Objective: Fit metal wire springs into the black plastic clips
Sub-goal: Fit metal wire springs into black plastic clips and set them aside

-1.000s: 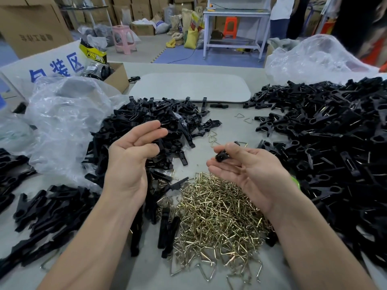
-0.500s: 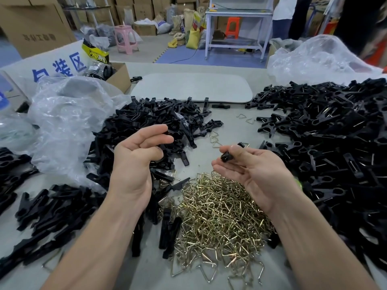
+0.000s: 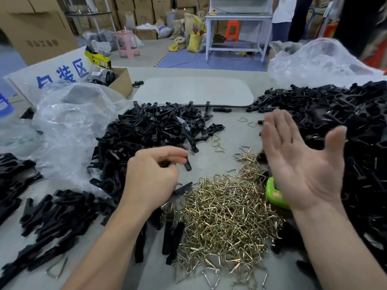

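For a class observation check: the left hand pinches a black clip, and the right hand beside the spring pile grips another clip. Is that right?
Not quite. In the head view the right hand is open, palm up, holding nothing. The left hand does pinch a black clip, near the pile of wire springs.

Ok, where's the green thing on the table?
Head view, right of centre: the green thing lies between the spring pile and the right-hand clip heap, partly hidden behind the right hand.
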Demonstrator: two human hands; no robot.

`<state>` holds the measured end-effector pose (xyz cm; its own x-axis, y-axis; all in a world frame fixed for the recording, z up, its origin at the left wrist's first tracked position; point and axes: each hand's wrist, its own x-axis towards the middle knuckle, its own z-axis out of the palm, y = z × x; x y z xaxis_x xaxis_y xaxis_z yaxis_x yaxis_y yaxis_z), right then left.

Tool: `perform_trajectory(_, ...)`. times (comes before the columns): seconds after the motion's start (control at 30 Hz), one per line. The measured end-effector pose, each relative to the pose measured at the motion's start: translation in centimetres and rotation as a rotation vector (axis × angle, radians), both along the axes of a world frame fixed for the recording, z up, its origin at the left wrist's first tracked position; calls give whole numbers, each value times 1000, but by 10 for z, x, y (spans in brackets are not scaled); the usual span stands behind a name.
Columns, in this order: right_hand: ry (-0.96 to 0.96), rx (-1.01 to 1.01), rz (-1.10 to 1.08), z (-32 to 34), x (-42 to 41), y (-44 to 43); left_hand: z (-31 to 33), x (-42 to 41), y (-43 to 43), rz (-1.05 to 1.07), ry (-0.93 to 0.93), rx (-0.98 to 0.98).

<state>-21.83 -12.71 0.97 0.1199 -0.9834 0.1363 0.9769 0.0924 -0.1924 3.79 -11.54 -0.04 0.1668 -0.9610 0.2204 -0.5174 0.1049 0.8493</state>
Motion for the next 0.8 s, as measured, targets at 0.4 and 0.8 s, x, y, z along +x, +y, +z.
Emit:
perform_trajectory(0.4, 1970, -109, -155, -15, 84, -7, -5, -1, -1, -91, -249, 138)
perform_trajectory(0.8, 2613, -166, -177, -8, 133, -40, -11, 10, -13, 121, 256, 11)
